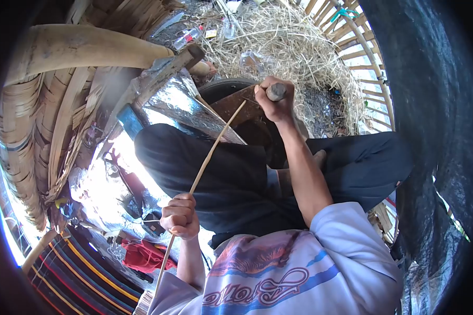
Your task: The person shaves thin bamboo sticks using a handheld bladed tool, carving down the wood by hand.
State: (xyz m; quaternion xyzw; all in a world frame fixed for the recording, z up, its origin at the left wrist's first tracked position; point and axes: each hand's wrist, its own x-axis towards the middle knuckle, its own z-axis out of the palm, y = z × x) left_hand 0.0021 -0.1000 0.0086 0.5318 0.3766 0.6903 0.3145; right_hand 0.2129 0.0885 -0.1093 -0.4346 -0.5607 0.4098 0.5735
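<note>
My left hand (181, 216) is closed around a long, thin wooden stick (209, 156), which slants up and to the right from my sleeve. In my right hand (276, 101) is the round handle (276, 92) of a broad, brownish blade (236, 105). The blade points left from my fist, and the stick's tip lies just below it, close to its edge; whether they touch I cannot tell. Below the blade is a dark round container (226, 85), partly hidden by the blade and my right hand.
My crossed legs in dark trousers (210, 173) lie below the blade. Straw (310, 52) and plastic bottles (187, 38) cover the ground ahead. A thick bamboo pole (89, 47) is at upper left, a dark sheet (431, 131) at right, and a red cloth (143, 255) at lower left.
</note>
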